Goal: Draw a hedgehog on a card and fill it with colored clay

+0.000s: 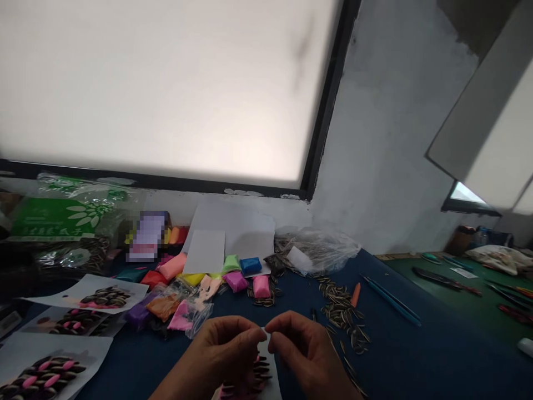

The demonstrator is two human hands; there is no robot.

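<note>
Card with seeds lies low between left hand and right hand; both curled, any grip unclear.

The sunflower-seed bag is presenting glossy, creased, transparent plastic; the clear bag is showing thin, wrinkled film. The modelling-clay packets are displaying a shiny plastic wrap. The foreground card and the leaning sheet are exhibiting smooth, matt paper. The loose sunflower seeds are showing smooth, low-sheen shells. The table covering is appearing matt. The wall is revealing rough, chipped patches along the window frame.
</note>
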